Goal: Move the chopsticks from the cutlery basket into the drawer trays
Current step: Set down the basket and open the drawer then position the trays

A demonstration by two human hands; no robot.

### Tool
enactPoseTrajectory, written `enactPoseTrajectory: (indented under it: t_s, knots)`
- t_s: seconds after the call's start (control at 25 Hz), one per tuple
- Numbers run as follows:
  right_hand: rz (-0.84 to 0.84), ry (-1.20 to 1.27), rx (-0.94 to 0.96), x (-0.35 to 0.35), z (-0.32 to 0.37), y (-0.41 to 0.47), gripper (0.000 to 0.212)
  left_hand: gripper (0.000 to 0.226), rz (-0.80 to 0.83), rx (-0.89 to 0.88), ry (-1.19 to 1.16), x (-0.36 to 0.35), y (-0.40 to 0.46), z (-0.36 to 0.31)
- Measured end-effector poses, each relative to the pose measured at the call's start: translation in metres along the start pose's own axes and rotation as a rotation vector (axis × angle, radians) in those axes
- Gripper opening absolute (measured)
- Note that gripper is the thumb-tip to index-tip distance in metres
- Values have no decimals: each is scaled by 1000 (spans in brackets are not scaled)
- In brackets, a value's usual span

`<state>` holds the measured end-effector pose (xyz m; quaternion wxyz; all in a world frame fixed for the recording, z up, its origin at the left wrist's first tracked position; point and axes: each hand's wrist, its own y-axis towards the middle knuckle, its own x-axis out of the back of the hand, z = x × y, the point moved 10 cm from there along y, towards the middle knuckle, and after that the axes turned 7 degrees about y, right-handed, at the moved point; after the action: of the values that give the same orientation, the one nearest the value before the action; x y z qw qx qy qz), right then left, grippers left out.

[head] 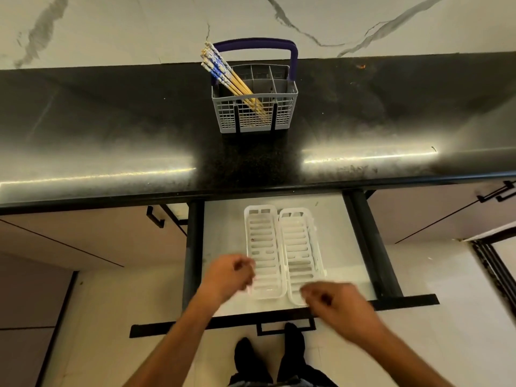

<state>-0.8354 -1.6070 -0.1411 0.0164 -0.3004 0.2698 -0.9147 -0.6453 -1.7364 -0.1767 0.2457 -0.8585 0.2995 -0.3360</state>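
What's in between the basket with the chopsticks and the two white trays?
In the head view, only bare black countertop and its front edge lie between the cutlery basket and the white trays in the open drawer.

Both my hands are blurring: left hand (227, 276), right hand (333, 304), finger positions unreadable; right one is hiding the right tray's (298, 247) near end

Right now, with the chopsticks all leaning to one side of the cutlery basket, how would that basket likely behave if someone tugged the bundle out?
The cutlery basket looks like thin plastic mesh, so probably light. The chopsticks lean out over its left rim, so a sideways pull might tip or slide it on the glossy counter. Its handle offers a steadying grip.
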Motion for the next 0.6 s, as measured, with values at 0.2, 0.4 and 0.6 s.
enactPoseTrajectory:
  t_s: [0.2, 0.4, 0.6]
  knots:
    - [-341, 99, -215, 69, -51, 75, 40, 60, -131, 191, 216, 9, 76, 29]
    - [-99, 22, -392, 40, -105, 120, 62, 49, -25, 177, 249, -26, 98, 38]
    - [-25, -84, -279, 26, -107, 136, 36, 43, 11, 206, 301, -42, 85, 55]
